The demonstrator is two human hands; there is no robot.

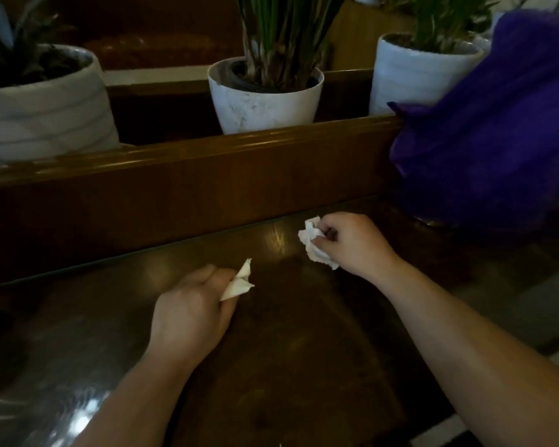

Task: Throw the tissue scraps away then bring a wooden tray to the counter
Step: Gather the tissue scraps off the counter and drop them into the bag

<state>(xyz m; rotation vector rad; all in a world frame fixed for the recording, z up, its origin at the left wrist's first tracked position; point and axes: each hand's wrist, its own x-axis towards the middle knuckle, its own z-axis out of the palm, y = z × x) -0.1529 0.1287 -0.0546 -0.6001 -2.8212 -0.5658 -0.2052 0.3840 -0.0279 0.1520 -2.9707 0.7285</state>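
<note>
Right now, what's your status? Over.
Left hand shut on folded tissue scrap. Right hand shut on crumpled tissue scrap. No bin or tray in view.

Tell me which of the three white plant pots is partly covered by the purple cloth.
The right pot: the purple cloth overlaps its right side. The middle pot and the left pot stand uncovered behind the wooden ledge.
</note>
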